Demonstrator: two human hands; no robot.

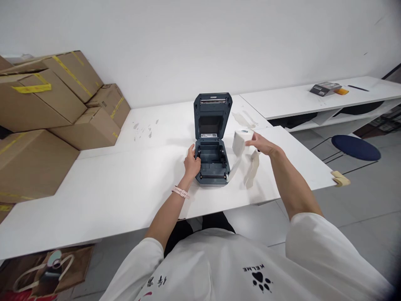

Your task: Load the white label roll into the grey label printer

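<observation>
A dark grey label printer [212, 161] sits on the white table [125, 188] with its lid [212, 113] swung up and its roll bay bare. My left hand [191, 162] grips the printer's left side, fingers curled over its edge. My right hand [261, 144] holds a white label roll [240, 141] just right of the printer, above the table. A loose strip of label paper [252, 169] hangs from the roll down to the tabletop.
Cardboard boxes [46, 108] are stacked at the left, along the wall and the table's edge. A second white bench [313, 98] at the right back carries a small box [324, 88]. A blue stool [355, 147] stands to the right. A paper bag [46, 269] lies under the table.
</observation>
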